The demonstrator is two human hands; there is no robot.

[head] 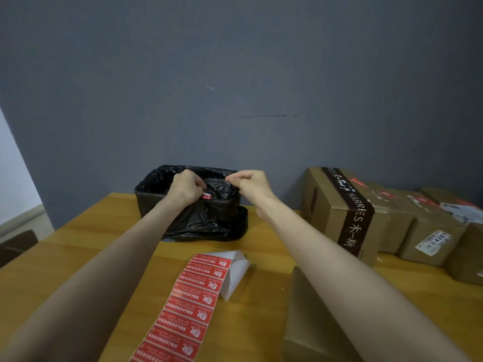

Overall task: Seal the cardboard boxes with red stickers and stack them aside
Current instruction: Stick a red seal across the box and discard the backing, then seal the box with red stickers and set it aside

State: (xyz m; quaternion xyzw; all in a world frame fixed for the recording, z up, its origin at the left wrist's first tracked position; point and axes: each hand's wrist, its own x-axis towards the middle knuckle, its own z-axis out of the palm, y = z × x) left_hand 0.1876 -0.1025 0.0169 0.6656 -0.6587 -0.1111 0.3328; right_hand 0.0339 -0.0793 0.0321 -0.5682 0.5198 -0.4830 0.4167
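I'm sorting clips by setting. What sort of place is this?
Probably a small packing or dispatch room: taped cardboard boxes along a grey wall, a strip of red stickers on a wooden table, and a bag-lined bin.

Packing room: taped cardboard boxes (339,212), one marked with a shipping label (435,242), are lined along a wooden table (73,239) where a strip of red stickers (193,304) is laid out before a plain grey wall (235,74).

bin (192,218) ahead, cardboard boxes (339,212) right, open tabletop (78,252) left
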